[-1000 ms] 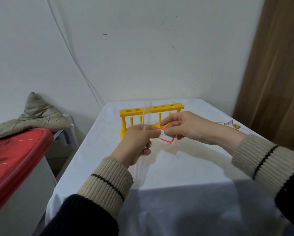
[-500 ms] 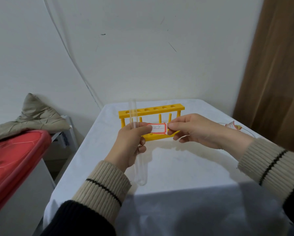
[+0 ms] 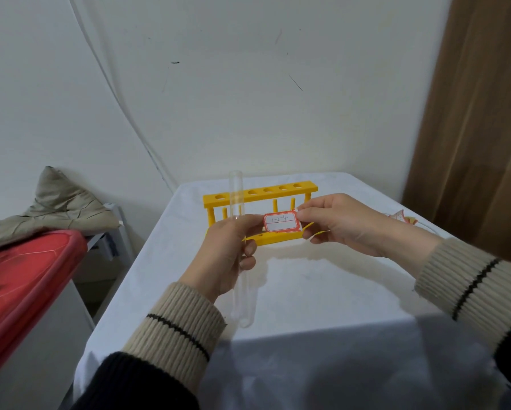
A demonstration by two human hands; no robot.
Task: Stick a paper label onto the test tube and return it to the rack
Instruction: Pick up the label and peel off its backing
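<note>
Gripping tube [image 3: 238, 202], label [image 3: 281, 222] edge pinched

The test tube [image 3: 238, 261] was clear glass, empty, held nearly upright in front of the rack [image 3: 260, 196], its open mouth rising past the rack's top bar and its rounded bottom hanging low, nearer the camera. The label [image 3: 281, 222] was a white paper rectangle with a red border, handwritten "1-2-4", stretched flat just right of the tube, facing the camera and covering part of the rack. The rack was yellow plastic, with round holes along its top bar, standing empty on the white surface [image 3: 322, 279].
</note>
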